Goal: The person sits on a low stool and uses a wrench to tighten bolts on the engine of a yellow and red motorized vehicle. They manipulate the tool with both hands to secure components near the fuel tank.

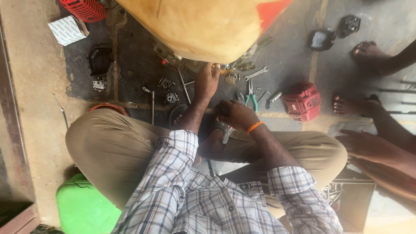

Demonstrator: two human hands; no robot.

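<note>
red engine cover (pixel 302 101) on floor, right | green-handled pliers (pixel 251 98) beside open-ended spanner (pixel 256 73) | white ribbed box (pixel 67 30) top left | green container (pixel 82 208) bottom left | another person's bare feet (pixel 368 54) right

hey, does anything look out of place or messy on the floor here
Yes. Small metal engine parts, a steel spanner and green-handled pliers lie scattered loose across the concrete floor, and a red plastic engine cover sits detached beside them.
</note>
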